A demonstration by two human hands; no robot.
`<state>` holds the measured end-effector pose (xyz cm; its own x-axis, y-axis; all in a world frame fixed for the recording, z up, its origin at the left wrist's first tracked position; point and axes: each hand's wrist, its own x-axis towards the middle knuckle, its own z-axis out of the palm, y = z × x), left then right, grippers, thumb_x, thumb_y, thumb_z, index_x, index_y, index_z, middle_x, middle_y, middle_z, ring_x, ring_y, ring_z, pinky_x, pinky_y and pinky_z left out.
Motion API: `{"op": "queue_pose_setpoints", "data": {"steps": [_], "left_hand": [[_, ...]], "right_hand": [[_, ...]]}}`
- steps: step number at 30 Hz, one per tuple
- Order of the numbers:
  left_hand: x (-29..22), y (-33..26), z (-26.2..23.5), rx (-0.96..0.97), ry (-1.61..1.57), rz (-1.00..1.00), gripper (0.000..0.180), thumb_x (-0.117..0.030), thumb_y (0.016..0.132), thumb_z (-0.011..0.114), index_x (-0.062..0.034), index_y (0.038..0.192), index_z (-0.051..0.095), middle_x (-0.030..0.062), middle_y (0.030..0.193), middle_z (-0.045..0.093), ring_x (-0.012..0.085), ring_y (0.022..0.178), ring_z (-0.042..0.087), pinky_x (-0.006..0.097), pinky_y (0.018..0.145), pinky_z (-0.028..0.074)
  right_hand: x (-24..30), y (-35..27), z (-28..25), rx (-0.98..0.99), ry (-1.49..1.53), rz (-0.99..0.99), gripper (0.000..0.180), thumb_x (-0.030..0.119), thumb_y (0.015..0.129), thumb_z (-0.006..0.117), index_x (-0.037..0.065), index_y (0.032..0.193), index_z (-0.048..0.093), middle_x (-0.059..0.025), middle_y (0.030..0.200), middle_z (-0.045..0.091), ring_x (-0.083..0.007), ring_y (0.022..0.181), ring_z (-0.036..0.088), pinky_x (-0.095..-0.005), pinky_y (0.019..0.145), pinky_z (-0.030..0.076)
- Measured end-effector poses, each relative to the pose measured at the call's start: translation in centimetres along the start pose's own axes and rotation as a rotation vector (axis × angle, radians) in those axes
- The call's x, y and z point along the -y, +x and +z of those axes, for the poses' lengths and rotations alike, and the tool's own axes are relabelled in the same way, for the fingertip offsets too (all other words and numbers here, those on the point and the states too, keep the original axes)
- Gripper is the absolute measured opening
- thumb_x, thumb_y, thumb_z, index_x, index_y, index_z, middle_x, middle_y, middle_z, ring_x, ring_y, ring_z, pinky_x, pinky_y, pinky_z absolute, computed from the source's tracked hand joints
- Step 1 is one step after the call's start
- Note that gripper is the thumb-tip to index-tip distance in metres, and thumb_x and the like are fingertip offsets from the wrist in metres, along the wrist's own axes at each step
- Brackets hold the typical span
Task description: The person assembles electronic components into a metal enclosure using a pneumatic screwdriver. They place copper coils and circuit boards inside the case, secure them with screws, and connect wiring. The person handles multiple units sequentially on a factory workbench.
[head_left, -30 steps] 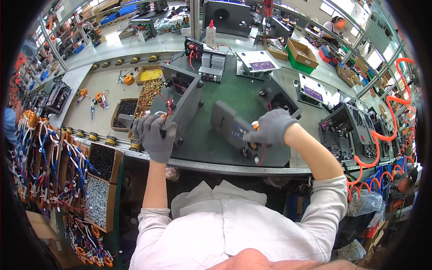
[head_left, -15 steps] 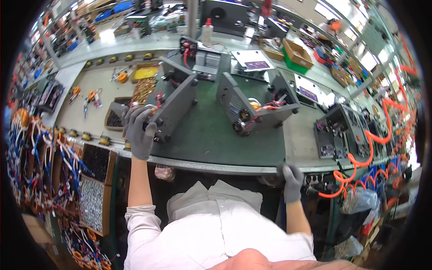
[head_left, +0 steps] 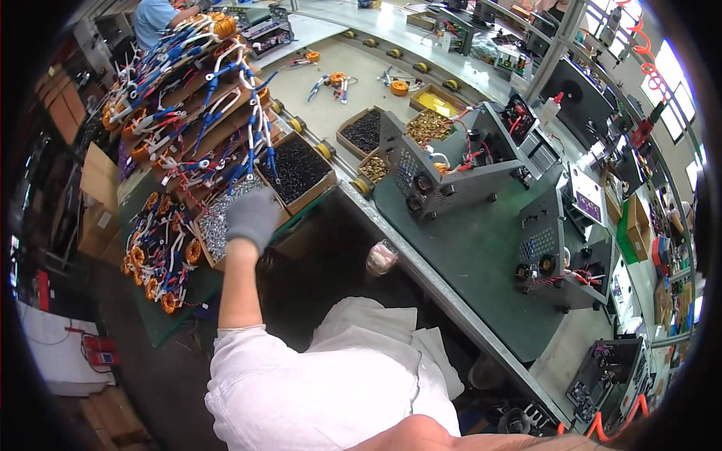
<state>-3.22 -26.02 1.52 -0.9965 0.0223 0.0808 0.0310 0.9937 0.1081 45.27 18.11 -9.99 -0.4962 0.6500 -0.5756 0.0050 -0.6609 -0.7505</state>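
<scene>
Hand, left one, in a grey knitted glove (head_left: pixel 254 218) — there it is in the head view, at nine o'clock, over an open cardboard box of small silvery metal hardware (head_left: pixel 213 225). That box sits low beside the bench, just under the tilted rack of orange ring-shaped coils with blue and white leads (head_left: pixel 218 105), presumably so an arm can drop into it without stretching. A second cardboard box, filled with small black parts (head_left: pixel 299 167), stands close by at one o'clock from the glove — likely grouped there for the same easy access.

Over to two o'clock, a dark grey perforated metal chassis with red wiring (head_left: pixel 462 180) stands upright on the green bench mat (head_left: pixel 481 270), and a matching grey metal chassis with black round fittings (head_left: pixel 547 259) stands apart from it towards three o'clock. Both rest with panels raised, probably to leave the inner faces within reach.

Now the fingers: the back of the glove faces up and the tips point down into the box, so I cannot tell whether they are spread or pinched together, nor whether any hardware is between them. They look to be at the silvery pieces, though contact is hidden. The right hand is out of view.
</scene>
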Motion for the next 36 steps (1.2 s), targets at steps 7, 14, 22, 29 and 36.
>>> {"op": "queue_pose_setpoints", "data": {"steps": [7,14,22,29,36], "left_hand": [[7.7,2.2,3.8,0.104,0.05,-0.222,0.037,-0.016,0.083,0.058,-0.0103,0.12,0.062,0.0207,0.114,0.062,0.0388,0.109,0.058,0.046,0.094,0.046],[10.7,1.5,3.2,-0.111,0.035,-0.237,0.024,-0.012,0.087,0.049,-0.0068,0.104,0.066,0.0213,0.107,0.064,0.0394,0.101,0.061,0.048,0.086,0.049],[-3.1,-1.2,0.2,0.072,-1.056,-0.119,0.022,-0.006,0.086,0.058,-0.0052,0.104,0.07,0.0072,0.083,0.066,0.0162,0.065,0.062,0.028,0.059,0.051],[-24.5,-2.7,10.8,-0.057,-0.399,1.04,0.033,-0.014,0.088,0.057,-0.009,0.12,0.062,0.0117,0.104,0.068,0.0261,0.086,0.067,0.038,0.068,0.054],[-26.4,-1.7,12.0,-0.14,-0.702,0.846,0.032,-0.027,0.095,0.057,-0.0085,0.12,0.059,0.0062,0.09,0.068,0.0172,0.06,0.063,0.032,0.051,0.05]], "right_hand": [[2.2,0.0,5.9,0.276,-0.16,0.079,0.057,0.03,0.078,0.06,0.004,0.125,0.044,-0.0113,0.099,0.059,-0.0198,0.067,0.061,-0.0302,0.053,0.051],[5.0,-3.3,6.2,0.45,-0.27,0.138,0.08,0.03,0.07,0.07,0.002,0.137,0.036,-0.0157,0.11,0.059,-0.022,0.069,0.065,-0.0296,0.052,0.053],[8.1,-5.1,9.3,0.529,-0.358,0.218,0.122,0.025,0.047,0.085,-0.006,0.146,0.02,-0.0211,0.093,0.066,-0.0205,0.054,0.064,-0.0257,0.041,0.047],[6.5,0.5,17.5,0.64,-0.276,0.049,0.097,0.022,0.056,0.075,-0.008,0.139,0.034,-0.0182,0.095,0.063,-0.0187,0.052,0.061,-0.0237,0.043,0.049],[4.3,1.9,18.5,0.538,-0.331,0.289,0.076,0.022,0.064,0.071,-0.001,0.131,0.043,-0.0161,0.092,0.066,-0.0173,0.059,0.064,-0.0275,0.047,0.053]]}}
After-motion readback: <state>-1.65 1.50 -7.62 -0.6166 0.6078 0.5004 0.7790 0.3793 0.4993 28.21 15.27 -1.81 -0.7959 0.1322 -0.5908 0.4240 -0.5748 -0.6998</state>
